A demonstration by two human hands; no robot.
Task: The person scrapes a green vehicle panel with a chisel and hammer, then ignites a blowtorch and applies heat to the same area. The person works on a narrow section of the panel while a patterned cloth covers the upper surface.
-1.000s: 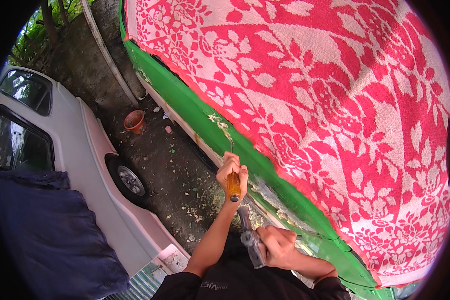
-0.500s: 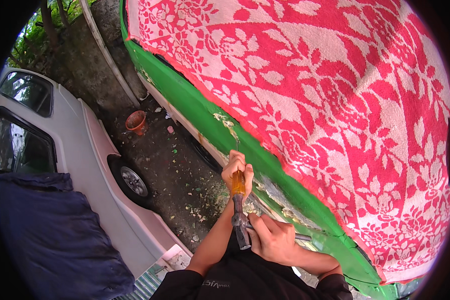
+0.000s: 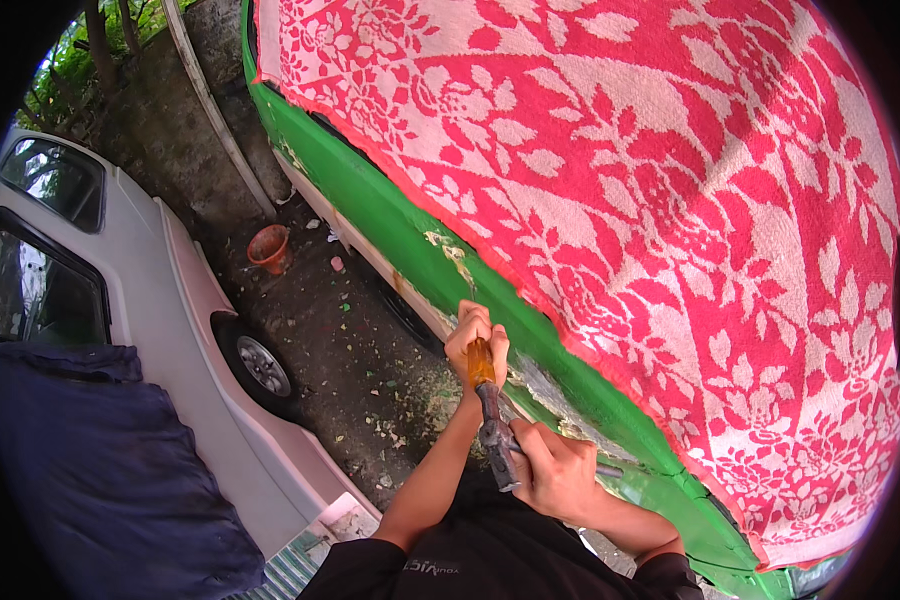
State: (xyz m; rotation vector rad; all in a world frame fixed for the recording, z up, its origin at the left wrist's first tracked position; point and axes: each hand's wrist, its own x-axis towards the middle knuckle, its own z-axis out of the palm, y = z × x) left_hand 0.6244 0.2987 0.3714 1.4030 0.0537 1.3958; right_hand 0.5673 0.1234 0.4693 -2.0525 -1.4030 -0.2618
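Note:
My left hand (image 3: 473,338) is closed around an orange-handled chisel (image 3: 480,364), its tip hidden against the scraped side panel of a green car (image 3: 390,215). My right hand (image 3: 557,470) grips a grey metal hammer (image 3: 495,440), whose head touches the butt of the orange handle. Patches of bare metal and flaked paint (image 3: 550,385) show on the green panel around the tool. A red and white floral towel (image 3: 650,200) covers the car's top, just above both hands.
A white car (image 3: 180,300) stands at the left, one wheel (image 3: 260,365) facing me and a dark blue cloth (image 3: 90,470) draped over it. Between the cars runs a strip of dirt ground with paint chips and an orange pot (image 3: 270,247). A wall and a pale pipe (image 3: 215,110) stand behind.
My right hand has brought the hammer up from lower down until its head meets the chisel handle. My left hand has stayed on the chisel at the panel.

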